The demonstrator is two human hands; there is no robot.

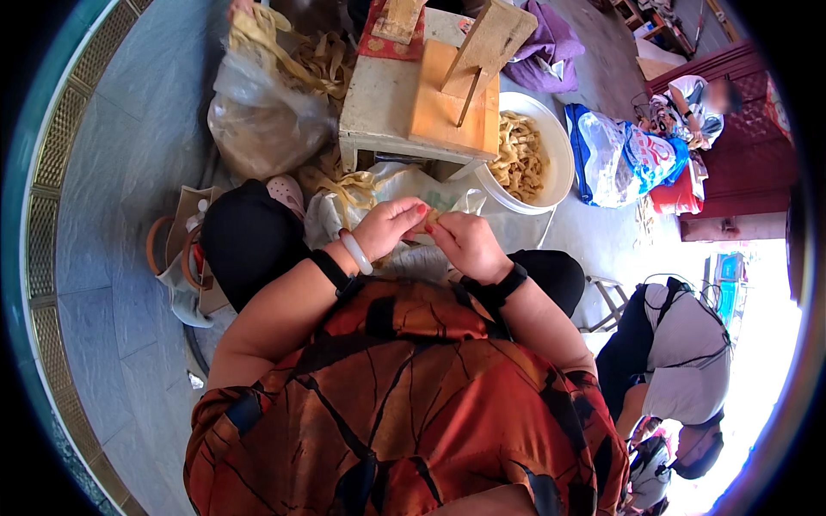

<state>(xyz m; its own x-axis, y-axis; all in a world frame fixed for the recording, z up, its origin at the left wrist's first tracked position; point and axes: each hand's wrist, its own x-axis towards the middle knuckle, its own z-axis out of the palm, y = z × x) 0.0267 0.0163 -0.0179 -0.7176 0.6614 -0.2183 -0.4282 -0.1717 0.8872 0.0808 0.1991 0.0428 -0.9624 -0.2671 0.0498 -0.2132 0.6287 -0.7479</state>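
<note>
My left hand (389, 229) and my right hand (471, 244) meet in front of my lap, fingers pinched together. Between the fingertips a little of a pale yellow strip (430, 220) shows; the fingers hide most of it. A white bangle and a dark band circle my left wrist, and another dark band circles the right one. Just beyond my hands, more long yellowish strips (348, 185) lie over a whitish plastic sheet (413, 182). A round white tub (564, 159) to the right holds many short, knotted-looking pieces (519, 159) of similar colour.
A low table (370, 107) ahead carries a wooden board (439, 73) with an upright wooden piece. Left of it sit a clear plastic bag (267, 112) and loose strips. A tote bag (185, 224) stands at left. Blue-white sacks (619, 159) and other people (688, 353) are at right.
</note>
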